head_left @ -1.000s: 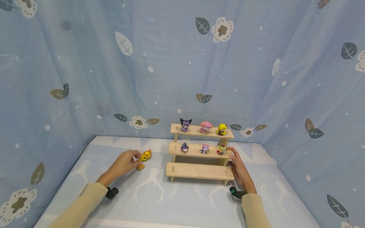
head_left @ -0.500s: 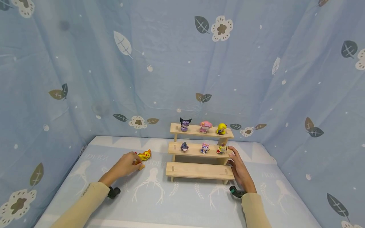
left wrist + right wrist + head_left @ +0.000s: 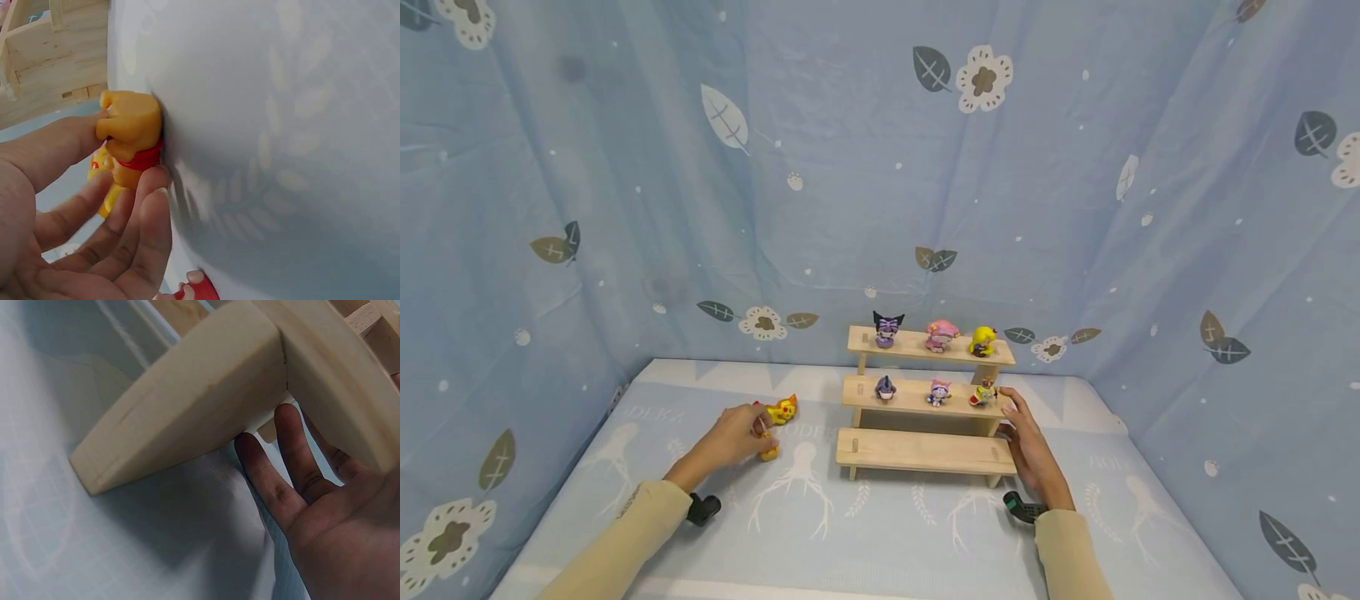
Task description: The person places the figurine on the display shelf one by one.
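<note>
My left hand [image 3: 735, 435] pinches a yellow-orange Winnie-the-Pooh figurine [image 3: 134, 122] with a red shirt, low at the tabletop left of the shelf. In the left wrist view the bear lies tipped between thumb and fingers. Just beyond the fingers lies a yellow figurine with an orange tip [image 3: 784, 409], partly hidden by the hand. A three-tier wooden display shelf [image 3: 925, 450] stands at the centre right. My right hand [image 3: 1032, 450] rests against its right end, its fingers extended beside the boards; the right wrist view shows fingertips near a shelf leg [image 3: 181, 406].
Small figurines stand on the upper two tiers, among them a purple-and-black one [image 3: 886, 330], a pink one [image 3: 941, 335] and a grey-blue one [image 3: 885, 388]. A red object [image 3: 203, 287] shows at the left wrist view's bottom edge. A blue patterned curtain [image 3: 850, 208] hangs behind the table.
My left hand has shifted slightly right and nearer, and the bear figurine has moved a little toward the table's near side. The right hand and shelf stay still.
</note>
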Available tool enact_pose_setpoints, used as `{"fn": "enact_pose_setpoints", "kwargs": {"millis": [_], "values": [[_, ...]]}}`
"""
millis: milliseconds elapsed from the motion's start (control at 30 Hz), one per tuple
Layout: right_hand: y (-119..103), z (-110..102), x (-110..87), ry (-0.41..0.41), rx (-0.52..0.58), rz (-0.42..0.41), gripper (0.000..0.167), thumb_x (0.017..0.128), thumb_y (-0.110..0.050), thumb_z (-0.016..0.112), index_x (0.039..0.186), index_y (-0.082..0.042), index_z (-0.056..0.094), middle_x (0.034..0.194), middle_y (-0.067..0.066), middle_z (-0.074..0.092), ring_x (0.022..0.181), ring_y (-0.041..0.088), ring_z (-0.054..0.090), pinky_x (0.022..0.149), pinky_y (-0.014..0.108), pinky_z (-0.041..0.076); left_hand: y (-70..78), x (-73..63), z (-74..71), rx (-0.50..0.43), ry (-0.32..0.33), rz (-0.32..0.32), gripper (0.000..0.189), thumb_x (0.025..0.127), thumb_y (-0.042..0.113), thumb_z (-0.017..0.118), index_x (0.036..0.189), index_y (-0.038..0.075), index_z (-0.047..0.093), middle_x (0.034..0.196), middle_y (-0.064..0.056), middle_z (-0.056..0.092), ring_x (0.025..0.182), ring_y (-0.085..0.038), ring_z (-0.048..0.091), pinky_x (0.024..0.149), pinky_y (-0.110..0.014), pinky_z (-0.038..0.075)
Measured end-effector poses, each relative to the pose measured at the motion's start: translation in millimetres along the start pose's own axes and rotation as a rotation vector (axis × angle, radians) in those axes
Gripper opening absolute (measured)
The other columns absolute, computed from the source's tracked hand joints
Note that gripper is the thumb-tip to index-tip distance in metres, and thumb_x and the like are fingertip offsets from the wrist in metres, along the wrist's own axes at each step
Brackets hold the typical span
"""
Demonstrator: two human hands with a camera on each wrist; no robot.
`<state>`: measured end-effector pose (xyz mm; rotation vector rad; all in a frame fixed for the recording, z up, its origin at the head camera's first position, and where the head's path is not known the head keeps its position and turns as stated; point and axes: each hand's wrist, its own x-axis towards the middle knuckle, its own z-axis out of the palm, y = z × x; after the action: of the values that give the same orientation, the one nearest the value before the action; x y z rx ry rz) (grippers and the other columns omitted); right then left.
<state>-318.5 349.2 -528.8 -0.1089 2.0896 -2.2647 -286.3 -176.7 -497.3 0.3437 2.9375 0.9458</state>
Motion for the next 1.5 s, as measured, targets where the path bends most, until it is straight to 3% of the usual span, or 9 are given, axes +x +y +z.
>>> {"fn": "enact_pose_setpoints", "kwargs": {"millis": [200, 333, 467, 667, 1033, 1333, 1500], "values": [[1.6, -1.2, 1.2, -0.009, -0.002, 0.002, 0.051, 0.110, -0.038, 0.047, 0.157, -0.025, 0.029, 0.159, 0.009, 0.019, 0.120, 0.033, 0.040, 0.108, 0.049, 0.031, 3.7, 0.5, -1.6, 0.011, -0.059, -0.089, 0.045, 0.083, 0.025, 0.088, 0.113, -0.003, 0.068, 0.086, -0.004, 0.060, 0.079, -0.022, 0.052, 0.079, -0.045, 0.043], [1.2, -1.7, 1.5, -0.010, -0.005, 0.005, 0.050, 0.110, -0.039, 0.047, 0.156, -0.027, 0.031, 0.159, 0.009, 0.020, 0.120, 0.032, 0.041, 0.104, 0.044, 0.035, 6.1, -1.5, -0.6, -0.032, -0.096, -0.108, 0.043, 0.084, 0.022, 0.088, 0.114, -0.002, 0.069, 0.087, -0.003, 0.063, 0.076, -0.018, 0.057, 0.074, -0.038, 0.049], [0.9, -2.3, 1.8, -0.008, -0.006, 0.013, 0.048, 0.110, -0.041, 0.048, 0.154, -0.030, 0.032, 0.160, 0.008, 0.020, 0.122, 0.032, 0.042, 0.102, 0.040, 0.038, 8.9, -2.9, 0.5, -0.107, -0.109, -0.110, 0.037, 0.081, 0.015, 0.089, 0.109, 0.003, 0.068, 0.085, -0.003, 0.066, 0.073, -0.017, 0.061, 0.063, -0.031, 0.052], [1.0, -2.1, 1.6, -0.005, -0.003, 0.018, 0.048, 0.110, -0.040, 0.048, 0.154, -0.029, 0.032, 0.159, 0.009, 0.020, 0.121, 0.033, 0.041, 0.101, 0.040, 0.039, 8.4, -3.9, 0.7, -0.160, -0.100, -0.082, 0.039, 0.078, 0.009, 0.091, 0.109, 0.006, 0.066, 0.087, -0.004, 0.065, 0.074, -0.017, 0.062, 0.060, -0.031, 0.053], [-1.2, -1.3, 1.6, 0.004, -0.008, 0.041, 0.052, 0.109, -0.042, 0.049, 0.156, -0.029, 0.030, 0.161, 0.010, 0.018, 0.123, 0.033, 0.040, 0.103, 0.041, 0.038, 11.4, -4.0, -2.0, -0.140, 0.008, 0.087, 0.032, 0.080, 0.009, 0.089, 0.108, 0.009, 0.072, 0.092, 0.002, 0.069, 0.082, -0.016, 0.065, 0.069, -0.030, 0.054], [-3.4, -1.7, 0.5, 0.000, -0.008, 0.049, 0.052, 0.108, -0.042, 0.052, 0.155, -0.030, 0.031, 0.162, 0.011, 0.018, 0.127, 0.037, 0.039, 0.107, 0.046, 0.035, 25.7, -3.1, -3.4, -0.184, 0.048, 0.223, 0.030, 0.081, 0.009, 0.088, 0.105, 0.011, 0.070, 0.088, 0.004, 0.069, 0.079, -0.013, 0.064, 0.068, -0.027, 0.055], [-3.1, -1.8, 0.3, 0.001, 0.004, 0.054, 0.054, 0.108, -0.042, 0.052, 0.156, -0.029, 0.030, 0.162, 0.010, 0.018, 0.129, 0.039, 0.038, 0.111, 0.050, 0.031, 36.3, -0.3, -1.7, -0.177, 0.079, 0.262, 0.031, 0.082, 0.010, 0.088, 0.106, 0.014, 0.070, 0.088, 0.007, 0.069, 0.081, -0.010, 0.064, 0.071, -0.027, 0.056]]}}
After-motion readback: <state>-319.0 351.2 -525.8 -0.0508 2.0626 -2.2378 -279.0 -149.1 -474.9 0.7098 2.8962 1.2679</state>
